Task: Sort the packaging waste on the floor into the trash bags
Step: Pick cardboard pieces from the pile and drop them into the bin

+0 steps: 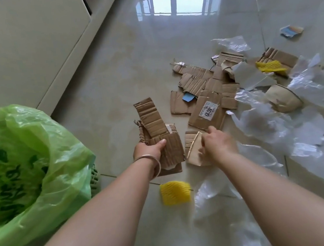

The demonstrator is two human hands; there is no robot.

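At nine o'clock in the view a green trash bag [25, 160] stands open-mouthed on the tiled floor [110, 78], with a pale cabinet front [25, 47] behind it toward eleven o'clock. Just right of the bag, near the centre, the left hand [150, 150], a metal bangle [151, 161] on its wrist, grips a stack of torn corrugated cardboard strips [158, 135]; the thumb lies curled over the front of the stack and the other fingers are hidden behind it, the longest strip sticking up toward twelve o'clock. Below that hand, at six o'clock, a yellow foam net sleeve [175, 192] lies on the floor. Just beside the stack, the right hand [218, 142] reaches down on a small pale cardboard piece [194, 149] lying on the floor; its fingers are curled at the piece's edge, though motion blur hides whether they actually pinch it. Beyond it, toward one o'clock, a heap of flattened cardboard pieces [208, 88] spreads out, one bearing a white label [208, 111] printed "4010". Toward two o'clock a second yellow foam net [270, 66] rests on another cardboard scrap, and a small blue-and-white paper scrap [291, 31] lies apart farther back. From three to five o'clock crumpled clear plastic film [280, 128] covers the floor, with brown paper cup pieces [282, 97] among it.
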